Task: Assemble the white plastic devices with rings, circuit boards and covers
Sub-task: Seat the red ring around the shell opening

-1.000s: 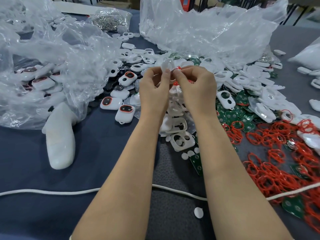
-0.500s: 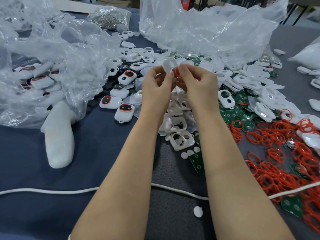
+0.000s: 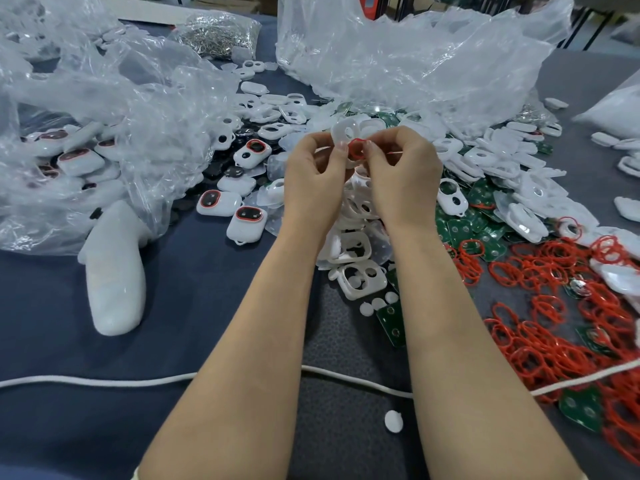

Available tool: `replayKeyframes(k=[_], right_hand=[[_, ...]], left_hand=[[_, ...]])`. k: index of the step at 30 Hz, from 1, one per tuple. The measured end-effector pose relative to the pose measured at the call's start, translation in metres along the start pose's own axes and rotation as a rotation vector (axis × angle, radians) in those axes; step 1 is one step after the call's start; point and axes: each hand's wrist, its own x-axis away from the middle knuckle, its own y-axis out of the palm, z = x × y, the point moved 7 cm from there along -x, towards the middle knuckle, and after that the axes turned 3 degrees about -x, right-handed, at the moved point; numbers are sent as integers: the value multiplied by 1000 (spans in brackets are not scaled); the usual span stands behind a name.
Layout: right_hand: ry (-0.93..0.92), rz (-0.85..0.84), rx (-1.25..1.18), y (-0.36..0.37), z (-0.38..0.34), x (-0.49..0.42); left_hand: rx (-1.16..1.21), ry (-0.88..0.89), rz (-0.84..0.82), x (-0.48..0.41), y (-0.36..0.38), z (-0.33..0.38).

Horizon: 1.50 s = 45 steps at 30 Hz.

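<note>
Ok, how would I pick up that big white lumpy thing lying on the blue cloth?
Come from above and wrap your grip across the white thing near its wide rounded end. It lies flat and long, and its far end is by the plastic bag.

White cord [image 3: 104, 381] crosses the counter [image 3: 52, 323]. White handle-shaped object [image 3: 114, 271] lying at left. Crumpled clear plastic bags [image 3: 415, 57] behind; small bag of metal bits [image 3: 218, 32] far back.

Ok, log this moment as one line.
step: fitting red ring onto white cover | left hand: holds cover | right hand: pinches ring
</note>
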Motion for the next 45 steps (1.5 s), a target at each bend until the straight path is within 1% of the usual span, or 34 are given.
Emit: replayKeyframes(k=[9,17,21,30,34,37,40,45], right_hand=[[-115,-28,121,0,-8,1],[-140,-36,185,2,-9,2],[-139,-22,191,2,-7,3],[-120,22,123,2,-4,3],[-137,60,130,1,-6,6],[-137,42,121,2,-8,7],[-62,-13,53,3,-4,4],[270,-199,-395,7,17,2]], left_hand=[[-98,32,-6,1,-2,5],[-158,39,-21,1,-3,8],[-125,16,-27,1,-3,5],[-40,-6,-107,2,2,2],[12,-24,-113,0,1,-1],[29,-28,-109,-1,1,-3],[54,-40,-89,-2,-2,-3],[82,-34,-111,-3,-3,0]])
